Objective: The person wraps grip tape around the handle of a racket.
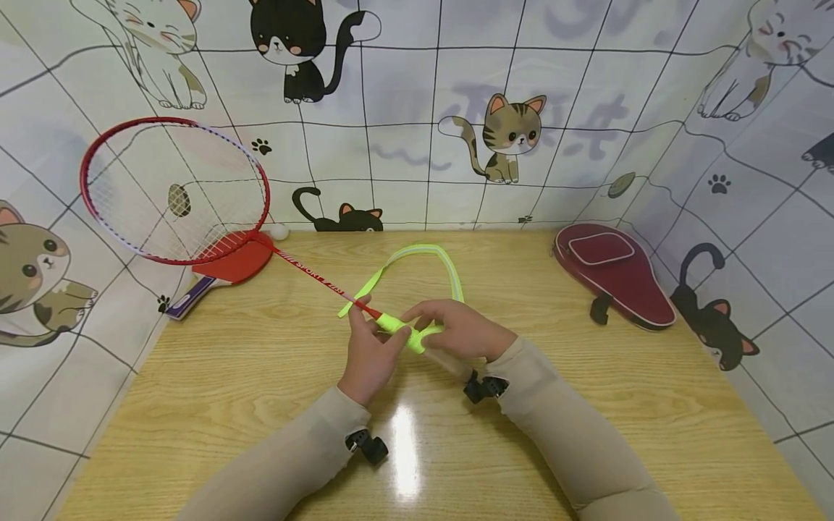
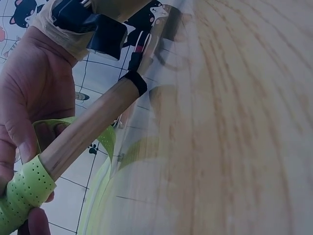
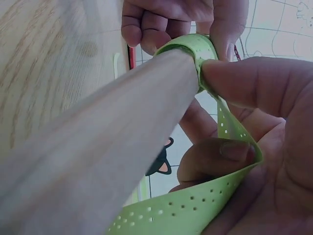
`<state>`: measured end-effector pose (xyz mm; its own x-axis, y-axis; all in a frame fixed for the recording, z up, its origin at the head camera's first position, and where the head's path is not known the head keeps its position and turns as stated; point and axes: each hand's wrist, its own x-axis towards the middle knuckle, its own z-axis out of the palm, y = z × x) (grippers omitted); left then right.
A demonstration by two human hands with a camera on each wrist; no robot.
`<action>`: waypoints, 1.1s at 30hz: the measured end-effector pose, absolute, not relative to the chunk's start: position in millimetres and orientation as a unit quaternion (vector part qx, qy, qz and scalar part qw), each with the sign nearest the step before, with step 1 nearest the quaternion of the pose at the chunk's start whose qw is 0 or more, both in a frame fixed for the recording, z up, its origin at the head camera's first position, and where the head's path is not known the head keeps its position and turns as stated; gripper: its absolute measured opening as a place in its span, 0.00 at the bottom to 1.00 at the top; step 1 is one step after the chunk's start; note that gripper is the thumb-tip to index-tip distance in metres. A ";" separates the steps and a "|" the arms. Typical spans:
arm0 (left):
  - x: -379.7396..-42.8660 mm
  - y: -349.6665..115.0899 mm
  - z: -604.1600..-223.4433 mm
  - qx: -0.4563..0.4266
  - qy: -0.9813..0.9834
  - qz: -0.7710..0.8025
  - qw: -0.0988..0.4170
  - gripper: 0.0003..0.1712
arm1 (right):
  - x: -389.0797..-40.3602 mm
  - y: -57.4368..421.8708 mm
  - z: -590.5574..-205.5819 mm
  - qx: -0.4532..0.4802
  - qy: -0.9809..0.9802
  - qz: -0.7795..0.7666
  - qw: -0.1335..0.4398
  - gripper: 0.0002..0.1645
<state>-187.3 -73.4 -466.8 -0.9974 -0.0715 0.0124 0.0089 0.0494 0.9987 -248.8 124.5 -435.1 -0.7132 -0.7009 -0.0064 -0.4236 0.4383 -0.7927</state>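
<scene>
A red badminton racket (image 1: 311, 274) slants across the head view, its head raised at the far left. My left hand (image 1: 370, 358) holds its handle, thumb and fingers around the part wrapped in perforated yellow-green grip tape (image 2: 27, 196). Below the wrap the wooden handle (image 2: 93, 127) is bare, with a black band near its end. My right hand (image 1: 465, 329) pinches the tape close to the wrap; in the right wrist view the tape strip (image 3: 190, 208) bends around a finger. The loose length of tape (image 1: 423, 249) arcs over the table beyond both hands.
A red table tennis paddle (image 1: 244, 260) lies at the back left under the racket head, beside a white ball (image 1: 279, 231). At the back right rests a dark red paddle case (image 1: 609, 271). Cat-print sheeting (image 1: 404, 145) borders the wooden table (image 1: 274, 376).
</scene>
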 end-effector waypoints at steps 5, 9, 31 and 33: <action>-187.5 -73.5 -467.4 0.018 -0.724 -0.688 0.034 0.46 | -248.1 124.9 -433.2 -0.343 0.825 -0.413 0.174 0.32; -187.6 -72.8 -467.0 0.018 -0.723 -0.690 0.038 0.46 | -247.5 124.9 -432.3 -0.343 0.824 -0.415 0.176 0.33; -187.7 -74.3 -466.1 0.016 -0.726 -0.687 0.029 0.49 | -249.5 125.5 -437.4 -0.346 0.829 -0.403 0.175 0.31; -187.7 -74.4 -466.0 0.012 -0.728 -0.685 0.032 0.50 | -249.1 125.3 -437.0 -0.346 0.831 -0.400 0.172 0.30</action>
<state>-187.7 -74.4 -466.0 -0.9977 -0.0613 0.0296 0.0259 0.0615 0.9978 -249.1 125.3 -437.0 -0.7008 -0.7133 -0.0092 -0.4376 0.4400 -0.7842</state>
